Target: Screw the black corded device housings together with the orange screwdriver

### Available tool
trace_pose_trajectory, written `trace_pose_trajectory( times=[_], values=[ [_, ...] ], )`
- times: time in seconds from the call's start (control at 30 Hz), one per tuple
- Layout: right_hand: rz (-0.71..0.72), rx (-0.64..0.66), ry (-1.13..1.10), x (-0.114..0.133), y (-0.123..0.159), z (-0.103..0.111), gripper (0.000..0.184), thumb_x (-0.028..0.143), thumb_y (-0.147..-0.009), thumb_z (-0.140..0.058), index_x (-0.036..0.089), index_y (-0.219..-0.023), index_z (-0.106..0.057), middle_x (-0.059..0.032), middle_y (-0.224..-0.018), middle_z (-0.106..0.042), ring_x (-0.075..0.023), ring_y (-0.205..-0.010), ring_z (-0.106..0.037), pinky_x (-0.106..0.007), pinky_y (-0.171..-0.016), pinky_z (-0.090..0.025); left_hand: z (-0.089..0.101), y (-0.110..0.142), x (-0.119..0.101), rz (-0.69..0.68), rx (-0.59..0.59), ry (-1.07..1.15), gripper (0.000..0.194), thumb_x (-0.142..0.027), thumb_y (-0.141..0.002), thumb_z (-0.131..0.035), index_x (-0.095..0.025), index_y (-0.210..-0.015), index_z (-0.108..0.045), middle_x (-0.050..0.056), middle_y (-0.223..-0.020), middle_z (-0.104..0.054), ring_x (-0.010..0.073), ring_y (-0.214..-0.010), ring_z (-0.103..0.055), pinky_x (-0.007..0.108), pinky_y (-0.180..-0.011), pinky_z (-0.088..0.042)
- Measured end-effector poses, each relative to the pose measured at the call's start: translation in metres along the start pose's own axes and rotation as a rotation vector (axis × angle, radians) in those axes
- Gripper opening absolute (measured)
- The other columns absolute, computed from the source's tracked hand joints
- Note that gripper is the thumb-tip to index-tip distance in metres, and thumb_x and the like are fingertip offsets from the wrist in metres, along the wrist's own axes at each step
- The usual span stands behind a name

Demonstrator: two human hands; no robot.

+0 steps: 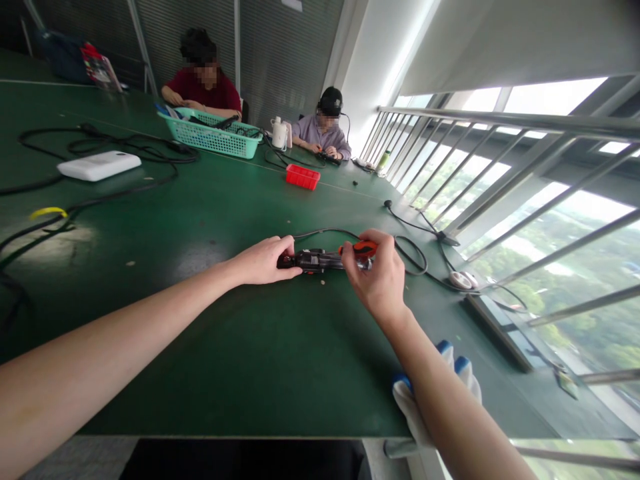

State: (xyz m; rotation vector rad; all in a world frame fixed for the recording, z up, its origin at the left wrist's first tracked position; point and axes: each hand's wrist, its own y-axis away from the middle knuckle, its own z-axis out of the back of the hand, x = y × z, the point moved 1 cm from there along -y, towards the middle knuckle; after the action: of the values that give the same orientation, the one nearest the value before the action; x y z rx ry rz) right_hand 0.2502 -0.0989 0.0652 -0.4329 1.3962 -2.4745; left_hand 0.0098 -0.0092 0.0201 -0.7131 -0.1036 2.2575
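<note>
A long black device (320, 261), perhaps a corded hair tool, lies on the green table (240, 373) in front of me. Its left end is gripped by my left hand (273, 261), thumb on the near side and fingers on the far side. My right hand (377, 277) is closed around an orange-and-black handle (366, 249), which looks like a screwdriver's, over the device's right part. The handle's tip and its contact with the device are hard to make out. Behind both hands runs a thin dark cord (330, 231), looping at the right.
A red tray (303, 177) and a green basket (215, 139) of dark items stand farther back. At left are a white box (100, 165) and black cables. White-and-blue gloves (415, 407) lie under my right forearm. Two people sit across the table. Metal railing (500, 127) borders the right.
</note>
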Motion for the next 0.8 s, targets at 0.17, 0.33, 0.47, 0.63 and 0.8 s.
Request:
trace_pose_trajectory(
  times=[0.17, 0.33, 0.47, 0.63, 0.8],
  values=[
    [-0.041, 0.02, -0.055, 0.002, -0.001, 0.002, 0.035, 0.037, -0.093, -0.064, 0.022, -0.122, -0.051, -0.0008, -0.085, -0.067, -0.0175, -0.071, -0.066, -0.032, -0.07, -0.054, -0.001, 0.0, 0.001, -0.009, -0.001, 0.011, 0.036, -0.054, -0.085, -0.067, -0.024, -0.092, -0.048, 0.003, -0.093, -0.059, 0.0234, -0.086, -0.059, 0.032, -0.072, -0.041],
    [-0.143, 0.03, -0.123, 0.005, 0.001, 0.006, 0.031, 0.038, -0.093, -0.064, 0.022, -0.115, -0.049, 0.001, -0.081, -0.065, -0.016, -0.063, -0.065, -0.029, -0.058, -0.052, 0.001, 0.001, -0.001, -0.006, 0.003, 0.02, 0.035, -0.051, -0.085, -0.068, -0.024, -0.093, -0.048, 0.003, -0.093, -0.058, 0.0223, -0.084, -0.058, 0.031, -0.07, -0.041],
    [-0.069, -0.006, -0.217, 0.012, 0.006, 0.006, 0.03, 0.039, -0.094, -0.065, 0.022, -0.113, -0.048, -0.0015, -0.088, -0.066, -0.0159, -0.068, -0.067, -0.029, -0.061, -0.055, 0.001, 0.001, -0.002, -0.014, -0.008, 0.009, 0.035, -0.05, -0.084, -0.07, -0.024, -0.092, -0.047, 0.002, -0.091, -0.058, 0.0223, -0.085, -0.058, 0.031, -0.07, -0.04],
    [0.048, 0.096, -0.254, 0.021, 0.011, -0.007, 0.027, 0.035, -0.096, -0.064, 0.024, -0.114, -0.048, -0.0024, -0.093, -0.069, -0.0161, -0.073, -0.069, -0.029, -0.065, -0.058, -0.001, 0.0, -0.001, -0.02, -0.021, 0.007, 0.035, -0.051, -0.084, -0.069, -0.024, -0.091, -0.048, 0.002, -0.09, -0.059, 0.0224, -0.083, -0.057, 0.031, -0.068, -0.039],
    [0.072, 0.126, -0.24, 0.026, 0.013, -0.012, 0.026, 0.033, -0.095, -0.064, 0.024, -0.114, -0.048, -0.0022, -0.091, -0.069, -0.0177, -0.073, -0.069, -0.031, -0.066, -0.058, -0.002, 0.0, 0.0, -0.019, -0.025, 0.005, 0.036, -0.052, -0.083, -0.07, -0.024, -0.091, -0.049, 0.002, -0.089, -0.058, 0.0225, -0.083, -0.058, 0.031, -0.068, -0.039]
  ],
)
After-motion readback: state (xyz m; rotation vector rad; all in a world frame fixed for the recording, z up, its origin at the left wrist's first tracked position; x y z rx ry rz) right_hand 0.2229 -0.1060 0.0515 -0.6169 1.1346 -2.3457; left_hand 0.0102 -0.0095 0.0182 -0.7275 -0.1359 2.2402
